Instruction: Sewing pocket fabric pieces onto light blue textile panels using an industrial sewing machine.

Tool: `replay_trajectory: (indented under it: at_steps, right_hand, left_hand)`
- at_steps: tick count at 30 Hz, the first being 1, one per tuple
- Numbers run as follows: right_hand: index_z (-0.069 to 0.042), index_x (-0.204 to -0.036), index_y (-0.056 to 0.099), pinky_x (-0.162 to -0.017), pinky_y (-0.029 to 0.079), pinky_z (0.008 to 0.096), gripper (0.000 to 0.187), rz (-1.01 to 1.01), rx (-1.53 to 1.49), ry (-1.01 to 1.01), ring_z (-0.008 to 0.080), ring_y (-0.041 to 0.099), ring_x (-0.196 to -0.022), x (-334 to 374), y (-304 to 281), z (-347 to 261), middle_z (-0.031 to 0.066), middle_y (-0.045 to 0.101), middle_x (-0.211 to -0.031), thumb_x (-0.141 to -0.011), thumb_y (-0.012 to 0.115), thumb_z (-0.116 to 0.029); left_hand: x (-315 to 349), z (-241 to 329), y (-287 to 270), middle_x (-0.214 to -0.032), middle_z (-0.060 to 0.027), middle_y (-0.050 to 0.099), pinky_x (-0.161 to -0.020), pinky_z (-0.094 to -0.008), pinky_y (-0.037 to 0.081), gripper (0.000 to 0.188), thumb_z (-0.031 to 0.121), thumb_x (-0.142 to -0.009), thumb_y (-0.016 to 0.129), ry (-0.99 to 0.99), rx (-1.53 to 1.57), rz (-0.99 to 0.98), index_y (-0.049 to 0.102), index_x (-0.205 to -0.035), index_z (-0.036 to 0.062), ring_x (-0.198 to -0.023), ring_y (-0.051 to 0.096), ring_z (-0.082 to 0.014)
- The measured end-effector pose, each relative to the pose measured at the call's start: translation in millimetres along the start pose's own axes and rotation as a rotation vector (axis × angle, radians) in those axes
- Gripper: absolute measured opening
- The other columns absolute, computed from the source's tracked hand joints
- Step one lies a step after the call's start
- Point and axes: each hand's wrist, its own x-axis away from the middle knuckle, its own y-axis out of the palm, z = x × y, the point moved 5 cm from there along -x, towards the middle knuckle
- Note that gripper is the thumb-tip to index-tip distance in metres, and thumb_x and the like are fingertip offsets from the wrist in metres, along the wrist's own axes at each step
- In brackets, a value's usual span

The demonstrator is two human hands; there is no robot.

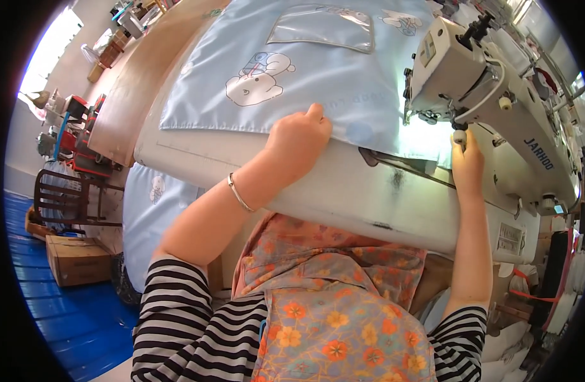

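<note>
A light blue cloth (209, 108) printed with white cartoon animals lies over the sewing machine bed, and a clear window pocket (321, 28) is set into it. My left hand (299, 140) is closed on the cloth's near edge, left of the needle area. At the cloth's right corner, beside the lit needle area, my right hand (469, 162) has its fingers drawn together on the edge; a part of the machine partly covers them. The white sewing machine head (455, 60) stands above that corner, and the cloth's right side runs under it.
The pale machine bed (292, 197) curves along in front of me. More blue cloth (155, 213) hangs below on the left. A wooden chair (79, 197) and a cardboard box (78, 260) stand left, near blue floor sheeting (82, 325). A brown wooden board (136, 89) adjoins the bed.
</note>
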Motion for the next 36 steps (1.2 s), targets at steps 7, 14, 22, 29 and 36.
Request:
replay_trajectory:
  at_steps: [7,14,22,29,36]
  right_hand:
    - [-0.002,-0.119,0.06,-0.052,0.033,0.0206,0.026,0.144,-0.28,-0.006,0.0036,0.037,-0.057,-1.4,-5.7,17.4,-0.0029,0.055,-0.079,-0.098,0.049,-0.013]
    - [-0.004,-0.122,0.061,-0.059,0.039,0.0198,0.028,-0.152,-0.359,0.078,0.0037,0.047,-0.065,1.5,9.6,30.3,-0.0023,0.059,-0.083,-0.1,0.051,-0.017]
    - [0.0,-0.114,0.064,-0.08,0.046,0.0275,0.023,-0.176,-0.221,-0.035,0.0138,0.056,-0.087,64.7,-0.7,1.6,0.0054,0.062,-0.095,-0.099,0.05,-0.01]
    - [0.006,-0.109,0.063,-0.071,0.048,0.0307,0.018,-0.12,-0.089,-0.589,0.0193,0.057,-0.08,154.0,8.3,-120.0,0.0112,0.062,-0.093,-0.095,0.052,0.001]
    - [0.007,-0.11,0.062,-0.079,0.047,0.0312,0.019,-0.116,0.065,-0.44,0.0213,0.059,-0.086,151.1,-0.7,-106.0,0.013,0.065,-0.101,-0.096,0.051,0.001]
  left_hand:
    - [-102.6,-66.8,47.4,-0.108,-0.0143,0.057,-0.072,-0.0364,0.056,0.021,0.009,-0.078,0.061,-0.096,-0.102,-0.168,0.063,-0.098,0.0032,-0.093,0.066,-0.0274]
    - [-155.4,-78.7,107.1,-0.132,-0.0158,0.052,-0.095,-0.0447,0.046,0.034,0.013,-0.087,0.048,-0.105,-0.042,0.108,0.064,-0.115,0.0041,-0.125,0.048,-0.0294]
    - [121.0,53.3,-17.7,-0.102,-0.0131,0.061,-0.09,-0.04,0.048,0.017,0.01,-0.081,0.06,0.453,0.796,0.365,0.064,-0.096,0.0019,-0.096,0.061,-0.0237]
    - [419.2,-123.6,198.2,-0.116,-0.0199,0.062,-0.094,-0.0449,0.046,0.035,0.005,-0.073,0.06,-0.895,0.113,0.033,0.062,-0.107,-0.0014,-0.109,0.058,-0.0358]
    - [573.5,-216.5,258.1,-0.134,-0.0173,0.052,-0.101,-0.0419,0.042,0.058,0.019,-0.085,0.055,-1.528,-0.203,-0.711,0.042,-0.138,0.0006,-0.122,0.053,-0.0321]
